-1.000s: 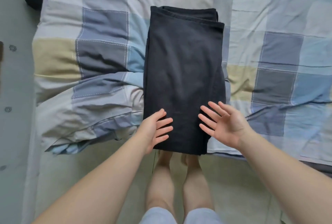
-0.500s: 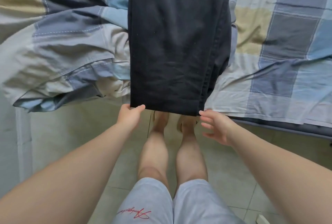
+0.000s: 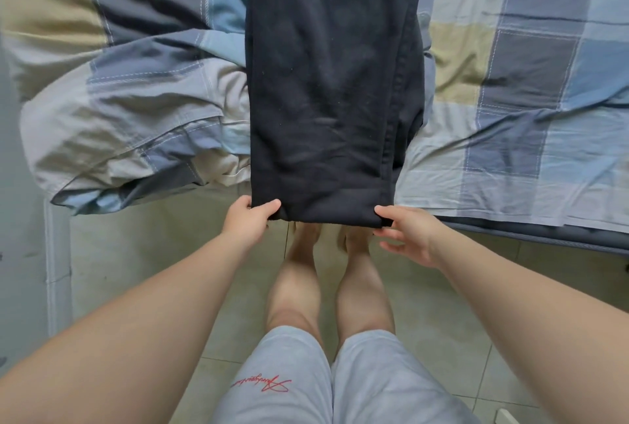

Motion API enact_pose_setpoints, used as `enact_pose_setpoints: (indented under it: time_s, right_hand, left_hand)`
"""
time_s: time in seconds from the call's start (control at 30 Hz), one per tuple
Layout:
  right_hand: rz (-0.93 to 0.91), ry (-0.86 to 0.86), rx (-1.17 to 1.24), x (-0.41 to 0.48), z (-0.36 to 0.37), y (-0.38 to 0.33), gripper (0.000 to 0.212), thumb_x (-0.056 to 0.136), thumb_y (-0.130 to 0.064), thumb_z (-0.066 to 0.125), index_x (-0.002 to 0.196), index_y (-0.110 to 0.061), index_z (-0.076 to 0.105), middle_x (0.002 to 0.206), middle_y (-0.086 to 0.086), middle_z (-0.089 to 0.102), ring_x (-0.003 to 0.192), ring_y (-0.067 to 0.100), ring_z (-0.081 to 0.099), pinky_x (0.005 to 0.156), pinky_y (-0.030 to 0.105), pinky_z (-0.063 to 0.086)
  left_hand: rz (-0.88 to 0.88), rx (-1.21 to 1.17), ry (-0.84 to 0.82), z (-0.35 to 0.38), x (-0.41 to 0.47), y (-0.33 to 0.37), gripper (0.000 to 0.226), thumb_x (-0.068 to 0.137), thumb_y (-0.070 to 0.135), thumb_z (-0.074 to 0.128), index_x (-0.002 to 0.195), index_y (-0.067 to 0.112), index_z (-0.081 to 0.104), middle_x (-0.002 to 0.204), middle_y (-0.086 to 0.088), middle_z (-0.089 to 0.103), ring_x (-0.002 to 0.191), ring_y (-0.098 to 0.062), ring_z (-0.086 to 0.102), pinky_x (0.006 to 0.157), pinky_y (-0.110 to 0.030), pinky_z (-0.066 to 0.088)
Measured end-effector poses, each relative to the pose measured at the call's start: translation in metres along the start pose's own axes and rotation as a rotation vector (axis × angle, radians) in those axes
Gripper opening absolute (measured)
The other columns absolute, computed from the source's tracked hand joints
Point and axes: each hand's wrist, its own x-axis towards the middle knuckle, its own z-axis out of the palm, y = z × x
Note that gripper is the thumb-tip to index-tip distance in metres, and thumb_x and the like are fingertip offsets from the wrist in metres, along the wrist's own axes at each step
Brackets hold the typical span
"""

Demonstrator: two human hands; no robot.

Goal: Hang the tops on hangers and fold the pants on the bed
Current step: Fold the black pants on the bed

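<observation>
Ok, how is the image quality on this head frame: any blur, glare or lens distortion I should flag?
Head view: soft, even daylight, no glare or hard shadows; the black pants read dark, yet creases and a seam still show. Wide-angle bending curves the bed edge and swells the forearms at the bottom corners. Left hand and right hand are fairly sharp, with no obvious motion blur.

Left hand (image 3: 250,221) and right hand (image 3: 406,236) pinch black pants (image 3: 326,83) hem on bed (image 3: 510,100).
</observation>
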Motion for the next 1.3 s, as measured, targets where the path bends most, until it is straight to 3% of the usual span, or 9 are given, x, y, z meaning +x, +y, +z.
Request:
enact_pose_setpoints:
  time_s: [0.13,0.27,0.43,0.67,0.9,1.03,1.17,1.23,1.3]
  right_hand:
    - [0.005,0.022,0.033,-0.039,-0.002,-0.015,0.020,0.091,-0.023,0.067,0.110,-0.019,0.063,0.117,0.004,0.065,0.093,0.023,0.071,0.076,0.035,0.052]
    - [-0.021,0.038,0.100,-0.087,0.003,-0.037,0.022,0.092,-0.023,0.063,0.112,-0.015,0.060,0.103,0.005,0.060,0.081,0.022,0.067,0.070,0.035,0.050]
    - [-0.057,0.047,0.155,-0.148,0.012,-0.072,0.017,0.094,-0.027,0.060,0.104,-0.014,0.058,0.088,0.007,0.058,0.080,0.022,0.061,0.075,0.034,0.051]
    - [-0.210,0.043,0.239,-0.196,0.023,-0.161,0.020,0.097,-0.029,0.057,0.104,-0.011,0.056,0.079,0.006,0.053,0.076,0.021,0.058,0.081,0.035,0.051]
    - [-0.319,0.090,0.347,-0.194,0.030,-0.276,0.027,0.098,-0.031,0.052,0.079,-0.011,0.052,0.081,0.003,0.055,0.078,0.017,0.059,0.083,0.033,0.049]
    - [-0.371,0.118,0.380,-0.165,0.028,-0.340,0.026,0.098,-0.032,0.053,0.084,-0.011,0.060,0.087,0.002,0.064,0.084,0.017,0.062,0.072,0.032,0.051]
    - [-0.450,0.101,0.398,-0.115,0.030,-0.382,0.022,0.099,-0.030,0.054,0.101,-0.013,0.068,0.105,0.000,0.071,0.097,0.015,0.065,0.071,0.032,0.050]
    - [-0.537,0.096,0.293,-0.080,0.033,-0.387,0.022,0.099,-0.031,0.055,0.113,-0.020,0.067,0.117,-0.005,0.069,0.111,0.015,0.062,0.083,0.032,0.047]
    - [-0.677,0.182,0.061,-0.039,0.037,-0.376,0.027,0.095,-0.033,0.061,0.121,-0.028,0.065,0.130,-0.007,0.063,0.125,0.014,0.055,0.093,0.031,0.041]
  left_hand:
    - [0.006,-0.037,-0.050,-0.012,-0.035,0.011,0.021,0.095,0.039,0.064,0.100,0.019,0.062,0.099,0.005,0.069,0.080,-0.017,0.066,0.070,-0.031,0.047]
    - [0.014,-0.090,-0.059,-0.026,-0.070,0.028,0.018,0.096,0.036,0.062,0.100,0.018,0.065,0.097,0.002,0.071,0.077,-0.016,0.065,0.070,-0.030,0.048]
    - [0.003,-0.232,-0.036,-0.043,-0.109,0.069,0.013,0.093,0.029,0.064,0.093,0.016,0.064,0.096,-0.005,0.071,0.074,-0.021,0.062,0.074,-0.032,0.051]
    - [0.007,-0.428,-0.047,-0.067,-0.126,0.169,0.024,0.092,0.036,0.066,0.106,0.018,0.062,0.089,-0.003,0.067,0.074,-0.018,0.062,0.065,-0.030,0.049]
    - [0.142,-0.418,-0.106,-0.076,-0.104,0.305,0.030,0.095,0.035,0.061,0.118,0.017,0.060,0.083,-0.002,0.063,0.076,-0.016,0.061,0.079,-0.036,0.046]
    - [0.204,-0.397,-0.105,-0.068,-0.070,0.377,0.034,0.095,0.037,0.058,0.123,0.018,0.061,0.087,0.001,0.066,0.080,-0.014,0.063,0.073,-0.033,0.047]
    - [0.307,-0.424,-0.105,-0.046,-0.023,0.414,0.027,0.097,0.038,0.057,0.113,0.017,0.062,0.099,0.003,0.069,0.085,-0.010,0.064,0.065,-0.027,0.047]
    - [0.456,-0.340,-0.029,-0.029,0.007,0.412,0.021,0.097,0.037,0.060,0.107,0.020,0.064,0.102,0.003,0.067,0.087,-0.013,0.062,0.070,-0.026,0.049]
    - [0.645,-0.018,0.092,-0.012,0.040,0.390,0.035,0.095,0.042,0.060,0.124,0.023,0.062,0.122,0.000,0.064,0.106,-0.019,0.060,0.089,-0.030,0.049]
